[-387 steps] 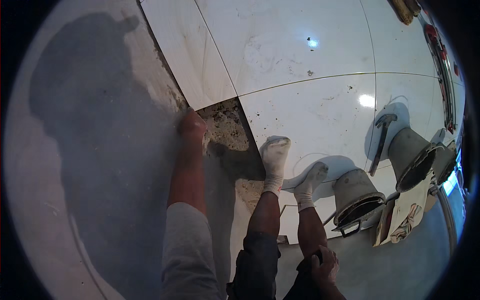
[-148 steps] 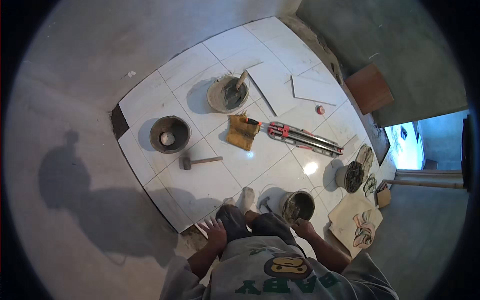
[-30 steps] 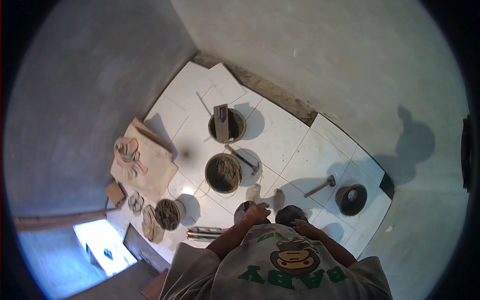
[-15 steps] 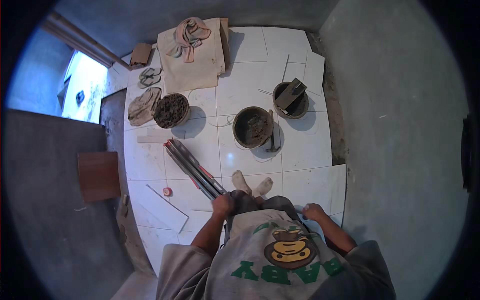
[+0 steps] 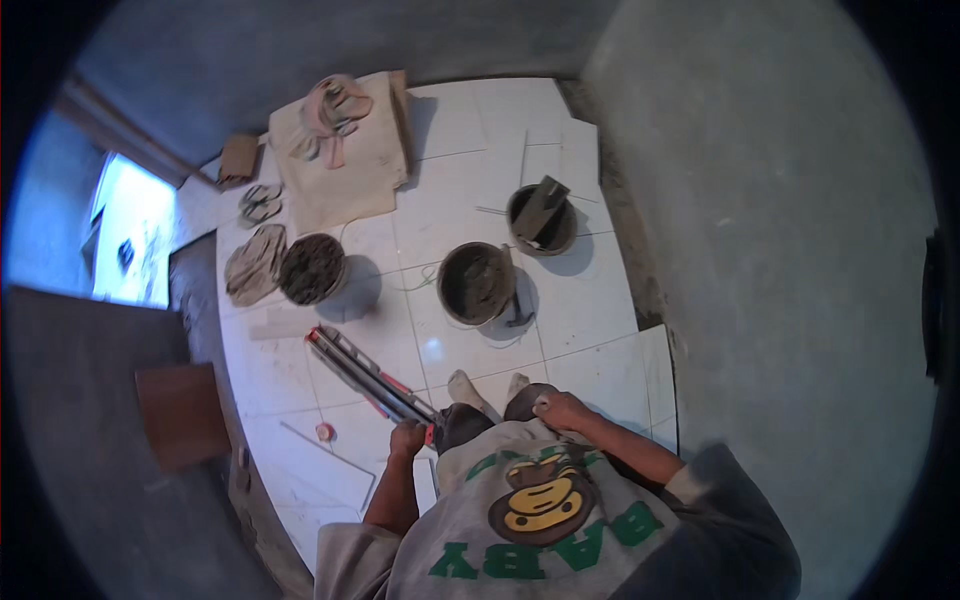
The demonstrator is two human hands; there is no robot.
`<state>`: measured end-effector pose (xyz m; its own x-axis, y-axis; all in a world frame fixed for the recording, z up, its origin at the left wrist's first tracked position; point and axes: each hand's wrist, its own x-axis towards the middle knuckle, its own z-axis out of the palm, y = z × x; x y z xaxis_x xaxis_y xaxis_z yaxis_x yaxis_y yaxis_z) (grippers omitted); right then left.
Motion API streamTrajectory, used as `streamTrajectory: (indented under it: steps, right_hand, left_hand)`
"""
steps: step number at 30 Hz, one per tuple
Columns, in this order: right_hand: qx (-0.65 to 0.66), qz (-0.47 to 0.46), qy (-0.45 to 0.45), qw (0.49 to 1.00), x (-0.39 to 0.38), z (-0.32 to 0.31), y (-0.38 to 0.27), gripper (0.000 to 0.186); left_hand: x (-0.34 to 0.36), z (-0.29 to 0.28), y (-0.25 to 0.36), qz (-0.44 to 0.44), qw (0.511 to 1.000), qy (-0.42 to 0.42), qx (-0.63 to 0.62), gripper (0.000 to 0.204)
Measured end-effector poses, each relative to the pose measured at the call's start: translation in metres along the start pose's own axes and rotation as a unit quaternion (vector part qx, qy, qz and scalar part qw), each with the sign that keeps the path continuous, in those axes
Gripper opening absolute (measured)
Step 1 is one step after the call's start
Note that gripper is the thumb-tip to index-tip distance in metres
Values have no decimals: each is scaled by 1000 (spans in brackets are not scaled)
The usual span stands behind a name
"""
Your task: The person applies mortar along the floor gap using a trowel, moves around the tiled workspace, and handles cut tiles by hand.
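My left hand (image 5: 407,438) is closed round the near end of a long tile cutter (image 5: 366,376) with grey metal rails and red ends. The cutter slants across the floor, away to the left. My right hand (image 5: 562,411) is at my dark trouser leg (image 5: 527,402), its fingers curled; whatever they may hold is hidden. Ahead of my feet stands a bucket (image 5: 476,284) with some wet mortar inside, and a hammer (image 5: 517,300) leans against its right side.
White tiles (image 5: 600,288) cover the floor. A soil-filled bucket (image 5: 312,269) and a crumpled cloth (image 5: 256,265) are at the left; a bucket (image 5: 541,219) holding a flat trowel-like tool stands far right. Cut tile (image 5: 328,465), a red tape measure (image 5: 325,432) and a brown tile (image 5: 183,416) lie left.
My right hand has come up and inward from beside my hip to my right leg. My left hand keeps its grip on the tile cutter. The whole view has tilted and shifted.
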<state>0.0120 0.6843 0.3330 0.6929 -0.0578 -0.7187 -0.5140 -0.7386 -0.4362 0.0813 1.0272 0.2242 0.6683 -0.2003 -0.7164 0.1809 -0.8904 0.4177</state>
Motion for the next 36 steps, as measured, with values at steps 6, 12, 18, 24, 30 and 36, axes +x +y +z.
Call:
streamTrajectory:
  steps: [6, 12, 18, 24, 30, 36]
  right_hand:
    - [-25, 15, -16, 999, 19, 13, 22, 35]
    - [-57, 44, -65, 995, 17, -6, 28, 42]
    - [-54, 29, -72, 996, 46, -36, 57, 40]
    - [-126, 20, -83, 988, 97, -96, 88, 42]
    - [-172, 6, -54, 984, 123, -145, 120, 37]
    - [-199, -6, -57, 978, 159, -168, 106, 35]
  left_hand:
    - [15, -58, 54, 43, 954, 25, -295, 37]
    - [33, -27, 0, 37, 983, 19, -178, 36]
    - [14, -14, 64, -42, 985, -15, -165, 36]
    - [12, 32, 112, -19, 980, 6, -199, 41]
    - [4, 38, 156, -73, 972, 38, -218, 40]
    - [3, 57, 141, -122, 901, 96, -406, 36]
